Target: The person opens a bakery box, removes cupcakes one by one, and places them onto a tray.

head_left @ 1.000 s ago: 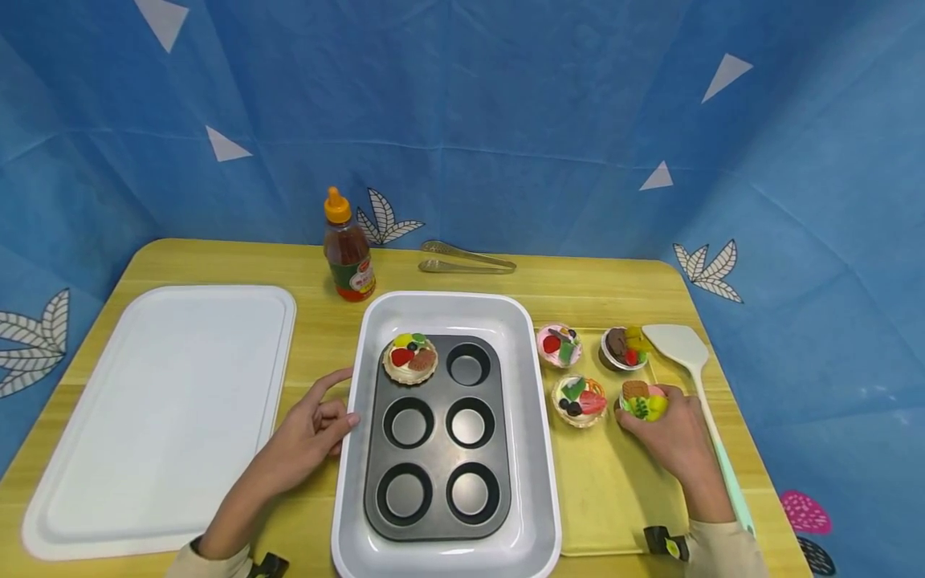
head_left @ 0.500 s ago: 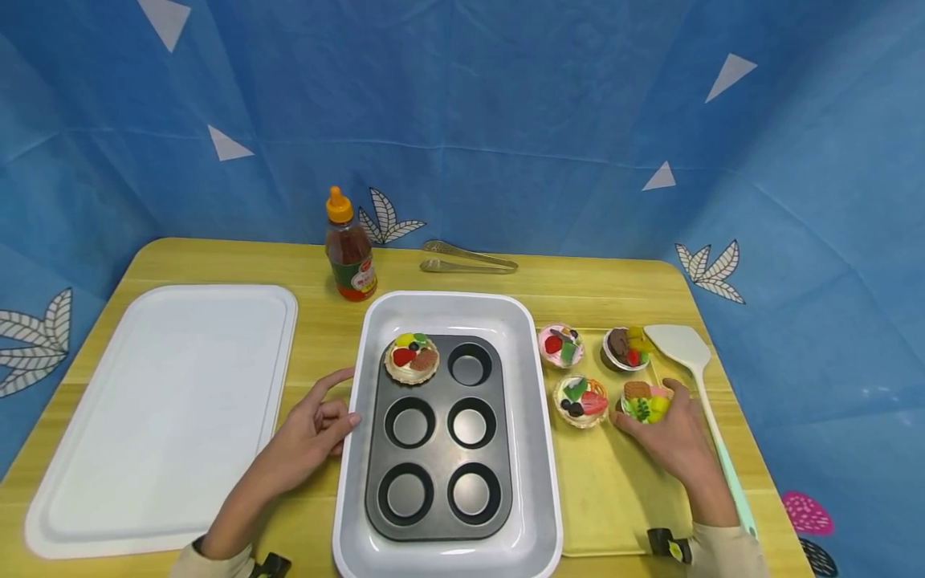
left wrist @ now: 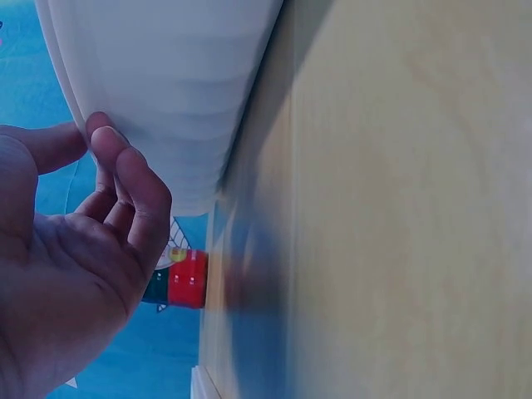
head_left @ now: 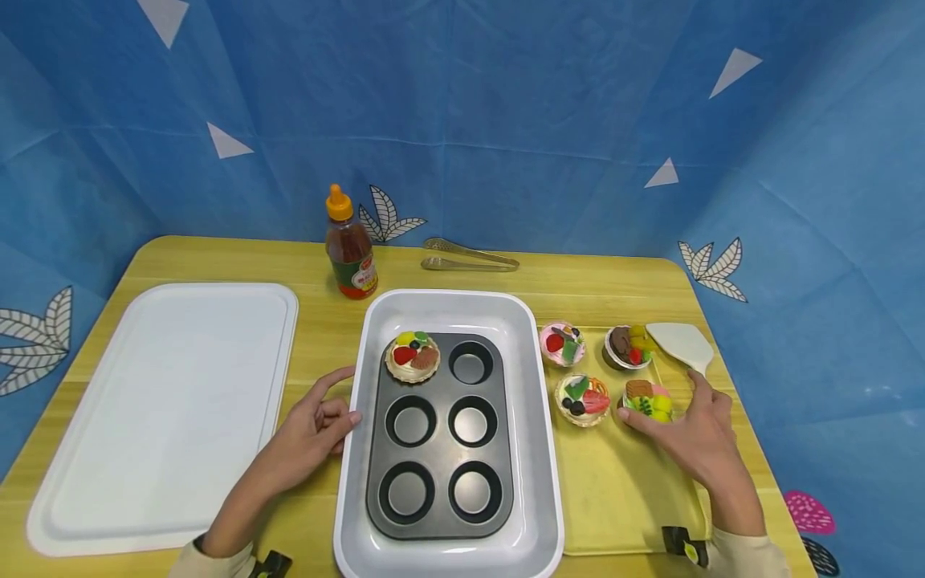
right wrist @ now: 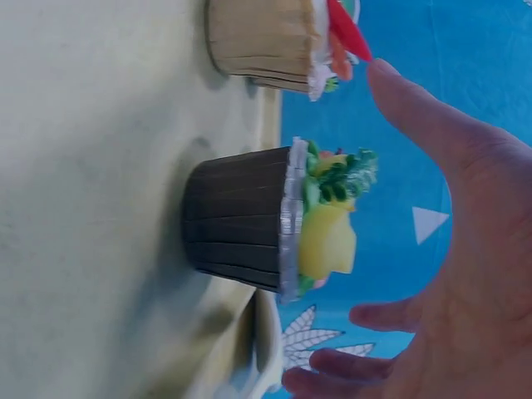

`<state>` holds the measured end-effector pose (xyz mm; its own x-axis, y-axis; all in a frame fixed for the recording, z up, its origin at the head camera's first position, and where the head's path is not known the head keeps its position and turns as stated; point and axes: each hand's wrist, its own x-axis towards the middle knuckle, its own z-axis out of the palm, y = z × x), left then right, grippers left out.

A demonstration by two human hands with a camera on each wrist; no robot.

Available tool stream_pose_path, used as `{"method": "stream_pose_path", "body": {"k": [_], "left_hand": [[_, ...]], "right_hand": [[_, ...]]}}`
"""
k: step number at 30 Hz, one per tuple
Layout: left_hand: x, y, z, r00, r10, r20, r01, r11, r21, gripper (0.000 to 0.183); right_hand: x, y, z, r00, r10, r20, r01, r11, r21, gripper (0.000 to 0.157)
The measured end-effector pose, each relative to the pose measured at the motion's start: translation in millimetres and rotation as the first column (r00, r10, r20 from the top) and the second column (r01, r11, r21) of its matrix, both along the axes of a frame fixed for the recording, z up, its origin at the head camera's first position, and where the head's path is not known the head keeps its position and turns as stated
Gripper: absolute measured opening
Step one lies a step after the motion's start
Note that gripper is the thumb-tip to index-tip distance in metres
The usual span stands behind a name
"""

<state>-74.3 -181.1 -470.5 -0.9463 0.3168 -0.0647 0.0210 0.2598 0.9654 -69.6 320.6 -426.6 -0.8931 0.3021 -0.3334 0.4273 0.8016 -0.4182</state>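
My left hand (head_left: 307, 437) holds the left rim of a deep white tray (head_left: 347, 498), thumb at the rim and the other fingers curled against the outer wall. Inside the tray lies a dark muffin tin (head_left: 441, 445), with a fruit-topped tart (head_left: 412, 358) on its far-left cup. My right hand (head_left: 697, 433) is spread around a cupcake in a dark cup (right wrist: 241, 218), topped with a biscuit and yellow fruit. In the right wrist view, thumb and fingers stand apart from the cupcake, which sits upright on a yellow tray (head_left: 614, 498).
Nearby stand a pink cupcake (head_left: 562, 345), a strawberry tart (head_left: 582, 400) and a chocolate cupcake (head_left: 627, 348). A pale spatula (head_left: 682, 345) lies at the right. Behind are a sauce bottle (head_left: 351, 245) and metal tongs (head_left: 470, 255). A white board (head_left: 166, 409) lies left.
My right hand has opened wider and shifted right, its fingers moving away from the cupcake and over the spatula. The left hand stays at the tray rim.
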Motion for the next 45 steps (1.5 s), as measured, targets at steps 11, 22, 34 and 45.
{"method": "stream_pose_path", "body": {"k": [11,22,34,45], "left_hand": [[0.4,-2.2,0.1,1.0,0.003,-0.025,-0.003,1.0,0.016,0.058],[0.8,-2.7,2.0,1.0,0.008,-0.022,-0.008,1.0,0.015,0.058],[0.3,-2.4,0.9,1.0,-0.011,-0.007,0.012,0.999,0.04,0.059],[1.3,-1.7,1.5,1.0,-0.017,-0.004,0.017,0.999,0.034,0.058]], "right_hand": [[3.2,-14.6,23.9,0.984,0.084,-0.159,-0.069,0.993,0.099,0.127],[-12.2,-81.4,42.8,0.91,0.309,-0.275,-0.293,0.951,0.1,0.131],[-35.3,-155.1,42.2,0.846,0.489,-0.213,-0.49,0.87,0.05,0.129],[-55.8,-196.9,39.6,0.837,0.533,-0.123,-0.539,0.842,-0.023,0.119]]}}
